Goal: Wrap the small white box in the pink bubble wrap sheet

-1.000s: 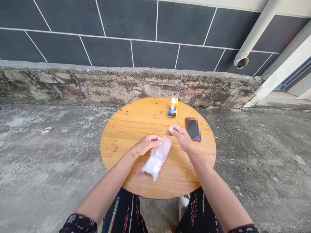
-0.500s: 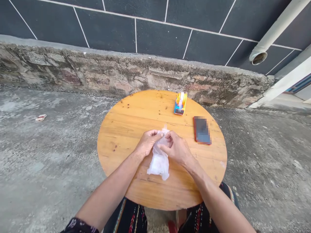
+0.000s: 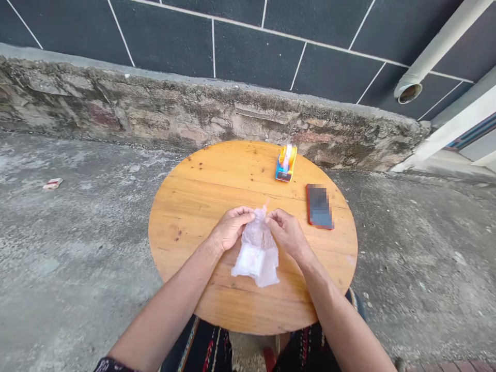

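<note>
A crumpled, see-through sheet of bubble wrap lies on the round wooden table in front of me. Under or within its lower left part shows a small white boxy item; its kind cannot be made out. My left hand pinches the upper left edge of the wrap between thumb and fingers. On the other side my right hand grips the upper right edge with its fingertips. The wrap's lower right end spreads flat on the wood.
A yellow and blue tape dispenser stands near the table's far edge. Right of my hands lies a phone in a red case. Behind the table runs a rough stone ledge below a dark tiled wall. A small packet lies on the concrete floor.
The bubble wrap has opened out to the right, and the white item inside shows more clearly. My right hand has shifted slightly right along its edge. The view has turned a little.
</note>
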### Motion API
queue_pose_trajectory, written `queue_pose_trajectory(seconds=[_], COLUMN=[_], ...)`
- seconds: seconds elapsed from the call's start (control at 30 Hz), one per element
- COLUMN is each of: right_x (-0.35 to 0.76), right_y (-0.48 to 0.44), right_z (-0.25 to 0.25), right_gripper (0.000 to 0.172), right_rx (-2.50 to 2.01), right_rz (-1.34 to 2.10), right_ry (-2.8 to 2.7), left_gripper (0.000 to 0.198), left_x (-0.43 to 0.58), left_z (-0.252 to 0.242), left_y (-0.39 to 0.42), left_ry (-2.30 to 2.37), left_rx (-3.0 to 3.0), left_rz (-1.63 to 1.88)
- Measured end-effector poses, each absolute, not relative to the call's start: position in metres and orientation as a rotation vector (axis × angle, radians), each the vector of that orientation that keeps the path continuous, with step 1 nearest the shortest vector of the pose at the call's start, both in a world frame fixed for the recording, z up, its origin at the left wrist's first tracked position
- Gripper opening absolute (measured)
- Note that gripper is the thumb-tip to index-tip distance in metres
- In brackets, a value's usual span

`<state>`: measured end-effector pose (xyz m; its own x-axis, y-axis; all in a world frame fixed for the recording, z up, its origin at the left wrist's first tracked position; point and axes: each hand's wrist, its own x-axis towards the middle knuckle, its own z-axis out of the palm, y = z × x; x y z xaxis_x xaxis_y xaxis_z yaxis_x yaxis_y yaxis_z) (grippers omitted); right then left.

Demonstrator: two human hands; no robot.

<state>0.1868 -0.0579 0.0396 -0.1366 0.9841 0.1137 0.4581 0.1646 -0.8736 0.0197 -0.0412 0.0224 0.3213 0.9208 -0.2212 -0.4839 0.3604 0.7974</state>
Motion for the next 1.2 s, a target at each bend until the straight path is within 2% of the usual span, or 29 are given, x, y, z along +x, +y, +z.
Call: queue_pose_trajectory(seconds=[0.23,0.47,0.7,1.0,1.2], right_x=[0.19,0.201,0.204,0.218,0.213], right_y=[-0.063,-0.078,-0.079,-0.048,-0.066], right_z=[0.039,0.031,0.022,0.024,0.045], right_gripper=[0.019,0.025,0.025,0.027,0.03], right_rx=[-1.359,-1.233,-1.199,-1.359,-1.498], right_rz=[0.83,1.048,1.076,0.859,0.495], right_ry=[-1.677,-1.306,-1.077,-1.291,-1.637], left_gripper=[0.025,0.02,0.023,0.037,0.038], left_x=[0.02,0.017,0.016,0.019,0.019], left_z=[0.02,0.015,0.019,0.015,0.01], left_y=[-0.04,-0.037,-0.038,-0.039,-0.037], left_ry=[0.731,0.738,0.722,0.812,0.864], left_rx=[0.625,0.566,0.569,0.634,0.667], left_rz=[1.08,1.158,1.161,1.223,1.243])
